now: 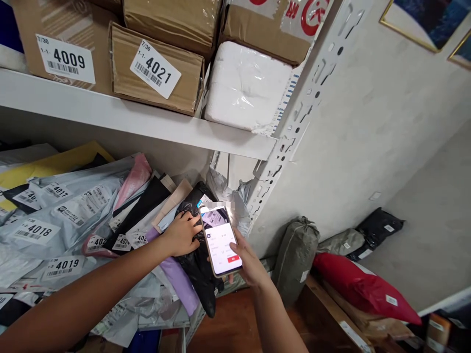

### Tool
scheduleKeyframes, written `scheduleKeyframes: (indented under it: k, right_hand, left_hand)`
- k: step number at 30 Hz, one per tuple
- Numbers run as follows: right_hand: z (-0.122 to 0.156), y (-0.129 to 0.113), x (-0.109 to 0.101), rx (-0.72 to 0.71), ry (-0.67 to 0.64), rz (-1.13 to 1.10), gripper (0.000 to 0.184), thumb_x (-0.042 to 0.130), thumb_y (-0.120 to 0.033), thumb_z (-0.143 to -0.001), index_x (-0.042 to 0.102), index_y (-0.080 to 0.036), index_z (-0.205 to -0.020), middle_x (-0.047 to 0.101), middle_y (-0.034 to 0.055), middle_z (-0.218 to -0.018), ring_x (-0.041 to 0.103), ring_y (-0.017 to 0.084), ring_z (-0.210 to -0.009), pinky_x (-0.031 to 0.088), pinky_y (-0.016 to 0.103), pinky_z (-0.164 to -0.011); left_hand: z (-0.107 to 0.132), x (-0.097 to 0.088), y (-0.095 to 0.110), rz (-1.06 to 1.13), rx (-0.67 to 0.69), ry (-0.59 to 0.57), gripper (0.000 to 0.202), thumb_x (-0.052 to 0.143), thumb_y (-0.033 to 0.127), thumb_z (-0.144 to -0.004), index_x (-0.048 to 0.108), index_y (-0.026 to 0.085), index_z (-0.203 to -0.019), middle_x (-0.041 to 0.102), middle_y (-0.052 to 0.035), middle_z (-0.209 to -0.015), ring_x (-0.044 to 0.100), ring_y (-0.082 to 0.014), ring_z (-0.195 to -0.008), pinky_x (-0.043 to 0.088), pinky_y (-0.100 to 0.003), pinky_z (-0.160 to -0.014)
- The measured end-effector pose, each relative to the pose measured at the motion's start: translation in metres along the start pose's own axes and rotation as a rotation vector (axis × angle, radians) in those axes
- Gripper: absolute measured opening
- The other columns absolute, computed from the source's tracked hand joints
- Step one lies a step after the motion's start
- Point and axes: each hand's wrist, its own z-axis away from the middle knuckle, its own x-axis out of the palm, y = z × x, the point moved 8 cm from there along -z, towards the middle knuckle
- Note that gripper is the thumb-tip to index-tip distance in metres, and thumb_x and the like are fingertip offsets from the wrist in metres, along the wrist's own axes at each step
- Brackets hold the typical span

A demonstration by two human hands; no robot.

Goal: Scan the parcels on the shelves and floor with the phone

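My right hand (251, 262) is wrapped around a smartphone (220, 245), its thumb over the lit screen. On the screen are a camera picture of a label and a red button. My left hand (183, 234) grips a black plastic parcel bag (200, 279) at the right end of a row of parcels, fingers bent over its surface. Part of this bag is hidden behind the phone. A white label shows just above the phone's top edge, partly blurred. Beside the left wrist, a purple parcel bag (180, 287) leans against the black one.
Grey mailing bags (33, 230) with numbered labels crowd the shelf at left. Above, a white shelf beam (140, 120) carries cardboard boxes (156, 68) and a white foam block (248, 86). A perforated post (287, 142) stands at right. Red (362, 284) and grey parcels (296, 257) lie lower right.
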Motion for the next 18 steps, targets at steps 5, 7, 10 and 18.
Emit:
scheduleKeyframes:
  k: [5, 7, 10, 18]
  right_hand:
    - [-0.0104, -0.0017, 0.0036, 0.000, -0.033, 0.074, 0.069, 0.067, -0.049, -0.083, 0.035, -0.022, -0.138, 0.076, 0.0099, -0.091, 0.076, 0.031, -0.076, 0.051, 0.021, -0.031]
    - [-0.0114, 0.0009, 0.0050, -0.006, -0.045, 0.080, 0.068, 0.065, -0.049, -0.085, 0.034, -0.021, -0.138, 0.076, 0.0095, -0.088, 0.076, 0.030, -0.074, 0.051, 0.020, -0.032]
    - [-0.0116, 0.0040, 0.0051, -0.005, -0.050, 0.087, 0.066, 0.064, -0.050, -0.086, 0.034, -0.020, -0.137, 0.076, 0.0093, -0.086, 0.076, 0.028, -0.068, 0.051, 0.020, -0.031]
    - [-0.0109, 0.0014, 0.0034, -0.019, -0.020, 0.075, 0.068, 0.065, -0.050, -0.084, 0.033, -0.020, -0.137, 0.076, 0.0113, -0.089, 0.076, 0.031, -0.074, 0.050, 0.021, -0.031]
  left_hand:
    - [0.0008, 0.0029, -0.0009, -0.021, 0.011, 0.025, 0.034, 0.053, 0.041, -0.086, 0.070, 0.017, -0.103, 0.065, -0.0127, -0.107, 0.051, -0.0312, -0.106, 0.038, -0.046, -0.096]
    - [0.0013, 0.0037, -0.0011, -0.023, 0.015, 0.031, 0.036, 0.050, 0.043, -0.088, 0.070, 0.017, -0.104, 0.066, -0.0128, -0.107, 0.051, -0.0311, -0.106, 0.038, -0.047, -0.096]
    - [0.0015, 0.0048, -0.0012, -0.025, 0.018, 0.029, 0.038, 0.048, 0.044, -0.090, 0.071, 0.017, -0.104, 0.066, -0.0133, -0.106, 0.051, -0.0323, -0.108, 0.038, -0.048, -0.096]
    - [0.0025, 0.0035, -0.0011, -0.019, 0.013, 0.021, 0.035, 0.053, 0.040, -0.086, 0.071, 0.015, -0.102, 0.066, -0.0135, -0.107, 0.051, -0.0330, -0.111, 0.038, -0.048, -0.098]
